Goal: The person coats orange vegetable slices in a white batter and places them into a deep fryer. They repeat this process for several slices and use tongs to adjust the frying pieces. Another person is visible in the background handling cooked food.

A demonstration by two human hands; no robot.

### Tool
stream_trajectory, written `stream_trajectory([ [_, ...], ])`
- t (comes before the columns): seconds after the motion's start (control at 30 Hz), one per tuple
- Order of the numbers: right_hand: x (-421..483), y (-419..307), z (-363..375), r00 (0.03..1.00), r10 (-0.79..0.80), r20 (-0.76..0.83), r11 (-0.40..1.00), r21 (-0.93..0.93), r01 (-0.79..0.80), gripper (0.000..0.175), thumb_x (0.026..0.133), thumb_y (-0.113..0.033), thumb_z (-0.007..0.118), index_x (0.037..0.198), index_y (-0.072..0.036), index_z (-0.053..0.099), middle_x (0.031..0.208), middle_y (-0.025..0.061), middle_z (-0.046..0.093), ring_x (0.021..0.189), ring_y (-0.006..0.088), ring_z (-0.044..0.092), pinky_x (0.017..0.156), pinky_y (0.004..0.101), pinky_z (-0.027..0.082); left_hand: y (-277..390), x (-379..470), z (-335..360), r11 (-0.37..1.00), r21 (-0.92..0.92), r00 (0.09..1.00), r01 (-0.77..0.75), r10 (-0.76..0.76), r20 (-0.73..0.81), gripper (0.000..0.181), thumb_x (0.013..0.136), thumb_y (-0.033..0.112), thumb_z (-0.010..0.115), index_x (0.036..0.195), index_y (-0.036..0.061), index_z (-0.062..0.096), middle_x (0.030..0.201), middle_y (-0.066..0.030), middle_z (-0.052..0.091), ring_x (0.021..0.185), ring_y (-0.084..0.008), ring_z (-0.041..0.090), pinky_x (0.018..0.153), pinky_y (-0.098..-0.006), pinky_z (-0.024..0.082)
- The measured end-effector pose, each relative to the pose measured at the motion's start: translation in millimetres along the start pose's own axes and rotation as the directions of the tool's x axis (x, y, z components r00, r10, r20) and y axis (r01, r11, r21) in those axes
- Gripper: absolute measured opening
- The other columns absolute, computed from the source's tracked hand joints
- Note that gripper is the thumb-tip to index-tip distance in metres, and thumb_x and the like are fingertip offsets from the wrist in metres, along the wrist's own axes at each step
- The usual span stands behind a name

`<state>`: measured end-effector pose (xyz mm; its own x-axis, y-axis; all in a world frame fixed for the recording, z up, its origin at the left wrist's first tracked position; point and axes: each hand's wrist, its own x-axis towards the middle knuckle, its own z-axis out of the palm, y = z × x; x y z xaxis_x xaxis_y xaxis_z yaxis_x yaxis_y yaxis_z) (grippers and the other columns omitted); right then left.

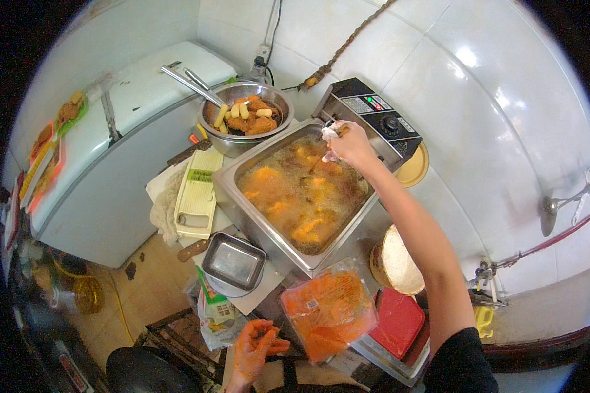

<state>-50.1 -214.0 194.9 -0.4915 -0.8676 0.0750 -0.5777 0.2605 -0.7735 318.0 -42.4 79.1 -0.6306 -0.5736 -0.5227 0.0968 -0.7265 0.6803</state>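
My right hand point(346, 142), with white residue on its fingers, grips what look like wooden chopsticks point(317, 163) over the far right part of an electric deep fryer point(280, 236). Orange battered pieces point(309, 230) float in its bubbling oil. Low in the view, my left hand point(255, 346) is smeared orange, its fingers curled and apart, nothing seen in them. To its right lies a clear plastic bag of orange marinated food point(329, 309). A steel bowl point(287, 110) behind the fryer's left side holds fried pieces, pale yellow sticks and metal-handled utensils.
Left of the fryer lie a pale green slicer point(196, 196), a cloth point(163, 211) and a knife's wooden handle point(192, 250). Nearer stand a rectangular metal tin point(233, 260) and a printed plastic bag point(216, 314). At right are a tub of white powder point(400, 260) and a red lid point(398, 319).
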Motion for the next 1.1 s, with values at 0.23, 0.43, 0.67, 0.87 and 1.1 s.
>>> stream_trajectory([
  [0.23,29,9,-5,0.999,0.024,0.04,0.987,-0.162,-0.017,0.023,0.08,-0.013,0.057,0.085,0.009,0.055,0.063,0.0182,0.061,0.053,0.0231,0.065,0.048,0.0315,0.051,0,0,-6,1.0,-0.006,1.0,-0.001,0.001,-0.01,0.027,0.089,0.007,0.051,0.112,-0.0021,0.04,0.101,-0.0148,0.05,0.079,-0.0287,0.064,0.069,-0.0356,0.056],
  [0.43,27,9,1,0.986,0.004,0.169,0.999,-0.038,0.003,0.026,0.083,-0.018,0.055,0.071,0.005,0.055,0.058,0.0128,0.058,0.051,0.021,0.064,0.046,0.0302,0.051,-1,1,-5,0.999,0.039,0.999,-0.035,0.035,-0.002,0.021,0.089,0.009,0.05,0.107,0.0016,0.043,0.097,-0.0123,0.053,0.078,-0.0287,0.064,0.067,-0.0355,0.056],
  [0.67,27,2,-5,0.99,0.027,0.14,0.997,-0.075,-0.016,0.02,0.081,-0.01,0.055,0.069,0.005,0.053,0.055,0.0125,0.057,0.053,0.0211,0.065,0.045,0.0316,0.05,-3,2,-12,1.0,0.004,0.999,0.031,-0.031,-0.012,0.026,0.089,0.008,0.052,0.111,-0.0002,0.04,0.101,-0.0136,0.05,0.081,-0.0284,0.063,0.069,-0.0355,0.055],
  [0.87,9,2,0,0.999,-0.03,-0.012,0.998,-0.047,0.03,0.019,0.079,-0.01,0.052,0.071,0.007,0.055,0.058,0.0173,0.06,0.052,0.0262,0.064,0.05,0.0342,0.051,-2,3,-7,0.999,0.009,0.999,0.045,-0.045,-0.012,0.026,0.088,0.007,0.051,0.111,-0.0006,0.04,0.101,-0.015,0.051,0.08,-0.0293,0.064,0.069,-0.0367,0.056],
  [1.1,10,3,11,0.995,-0.098,-0.033,0.868,-0.491,0.07,0.023,0.074,-0.013,0.053,0.076,0.009,0.059,0.064,0.0233,0.061,0.068,0.0355,0.063,0.071,0.0406,0.051,1,4,2,1.0,0.0,1.0,0.023,-0.023,0.018,0.026,0.088,0.005,0.051,0.111,-0.0017,0.039,0.101,-0.016,0.051,0.079,-0.0292,0.064,0.069,-0.0368,0.056],
])
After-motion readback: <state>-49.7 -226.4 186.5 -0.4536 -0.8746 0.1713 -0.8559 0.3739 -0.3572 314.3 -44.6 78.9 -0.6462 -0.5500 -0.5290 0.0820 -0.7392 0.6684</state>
